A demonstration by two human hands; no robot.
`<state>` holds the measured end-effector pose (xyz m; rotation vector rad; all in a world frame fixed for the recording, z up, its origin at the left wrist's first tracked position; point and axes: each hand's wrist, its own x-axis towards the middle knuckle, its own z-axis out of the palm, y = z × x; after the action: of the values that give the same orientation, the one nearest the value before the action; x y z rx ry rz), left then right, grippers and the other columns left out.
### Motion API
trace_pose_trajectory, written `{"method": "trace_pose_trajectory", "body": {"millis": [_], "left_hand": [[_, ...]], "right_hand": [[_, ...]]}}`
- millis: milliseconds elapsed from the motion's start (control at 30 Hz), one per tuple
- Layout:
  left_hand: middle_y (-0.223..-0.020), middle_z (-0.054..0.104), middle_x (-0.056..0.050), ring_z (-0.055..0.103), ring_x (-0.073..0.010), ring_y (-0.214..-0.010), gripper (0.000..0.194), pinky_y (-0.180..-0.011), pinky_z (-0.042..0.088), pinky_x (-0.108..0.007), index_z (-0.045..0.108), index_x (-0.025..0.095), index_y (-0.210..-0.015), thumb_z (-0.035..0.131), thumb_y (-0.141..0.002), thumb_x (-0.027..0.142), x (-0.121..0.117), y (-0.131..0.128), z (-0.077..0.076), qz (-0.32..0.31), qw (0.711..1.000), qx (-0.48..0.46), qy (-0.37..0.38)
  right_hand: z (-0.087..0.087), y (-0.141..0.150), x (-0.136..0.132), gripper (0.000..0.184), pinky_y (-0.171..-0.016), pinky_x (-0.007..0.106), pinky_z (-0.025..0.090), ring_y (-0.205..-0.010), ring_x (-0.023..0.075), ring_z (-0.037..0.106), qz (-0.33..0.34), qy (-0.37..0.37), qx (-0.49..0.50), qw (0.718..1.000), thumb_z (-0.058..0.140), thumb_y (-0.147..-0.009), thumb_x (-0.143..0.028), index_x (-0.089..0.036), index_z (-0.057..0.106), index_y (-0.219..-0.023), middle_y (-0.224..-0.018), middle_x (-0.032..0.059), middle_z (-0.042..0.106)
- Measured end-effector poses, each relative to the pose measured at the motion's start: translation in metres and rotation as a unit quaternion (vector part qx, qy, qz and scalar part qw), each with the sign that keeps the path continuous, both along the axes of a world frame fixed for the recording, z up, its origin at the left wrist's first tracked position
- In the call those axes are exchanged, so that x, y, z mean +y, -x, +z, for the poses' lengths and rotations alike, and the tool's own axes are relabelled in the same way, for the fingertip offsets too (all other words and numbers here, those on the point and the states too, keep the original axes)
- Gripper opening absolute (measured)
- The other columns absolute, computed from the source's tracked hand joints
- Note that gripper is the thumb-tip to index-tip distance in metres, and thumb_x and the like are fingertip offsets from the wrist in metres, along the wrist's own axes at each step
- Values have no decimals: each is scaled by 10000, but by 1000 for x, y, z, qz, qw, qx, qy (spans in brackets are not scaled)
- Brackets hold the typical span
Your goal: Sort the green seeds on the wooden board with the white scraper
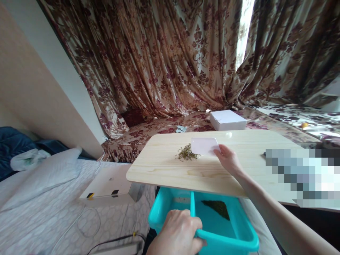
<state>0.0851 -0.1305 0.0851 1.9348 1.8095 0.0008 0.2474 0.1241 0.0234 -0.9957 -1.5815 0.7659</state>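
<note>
My left hand (177, 232) is wrapped around the near rim of a turquoise two-compartment bin (247, 244), close to its divider. The bin sits partly beneath the table's front edge. Dark green dried material (218, 208) lies in its right compartment, and a few specks show in the left one. Between the thumb and fingers of my right hand (228, 159) is a flat white plastic scraper (205, 146) with rounded corners, held over the table. Its left edge borders a loose pile of greenish dried herbs (186, 153) on the pale wooden tabletop (159, 170).
Behind the table, a white box (227, 119) rests on the floral-covered seat. A pixelated object (305, 177) lies at the table's right. Left of the bin, another white box (111, 182) and cables (117, 240) lie on the bed (61, 198). Patterned curtains (159, 56) hang behind.
</note>
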Motion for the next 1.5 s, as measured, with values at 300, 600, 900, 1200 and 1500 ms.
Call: {"method": "trace_pose_trajectory", "body": {"millis": [300, 600, 900, 1200, 1500], "left_hand": [[-954, 616, -34, 557, -239, -986, 177, -885, 392, -347, 665, 255, -891, 571, -784, 359, -6, 19, -10, 42, 999, -7, 4], [-992, 608, -13, 531, -216, -993, 179, -908, 354, -320, 657, 273, -931, 590, -793, 364, -13, 22, -17, 70, 997, -21, -4], [-942, 607, -9, 537, -212, -958, 132, -857, 365, -307, 648, 257, -854, 581, -780, 342, -13, 20, -26, 70, 997, -16, -16], [-935, 601, 8, 528, -200, -944, 132, -843, 353, -290, 645, 266, -856, 577, -788, 358, -13, 19, -27, 70, 998, -3, -4], [-939, 593, 14, 521, -191, -946, 135, -853, 347, -278, 636, 269, -873, 574, -797, 362, -13, 20, -29, 70, 998, 0, -4]], "right_hand": [[3, -10, -12, 127, -637, 291, 509, -692, 198, 648, 29, 6, -22, 999, 575, -733, -290, -204, 645, -794, -725, 32, 707], [1, -23, -29, 141, -632, 292, 507, -699, 203, 633, 22, 19, 9, 1000, 585, -729, -336, -216, 612, -797, -694, 30, 680], [6, -24, -41, 164, -629, 276, 494, -704, 183, 616, 28, 19, -9, 999, 547, -756, -334, -211, 596, -854, -761, 34, 671], [5, -22, -39, 150, -624, 269, 482, -698, 177, 602, 11, 5, -24, 1000, 540, -759, -309, -202, 600, -844, -769, 39, 672], [11, -22, -45, 129, -561, 244, 448, -622, 155, 571, -8, 12, -18, 1000, 523, -749, -300, -198, 588, -794, -677, 12, 620]]}}
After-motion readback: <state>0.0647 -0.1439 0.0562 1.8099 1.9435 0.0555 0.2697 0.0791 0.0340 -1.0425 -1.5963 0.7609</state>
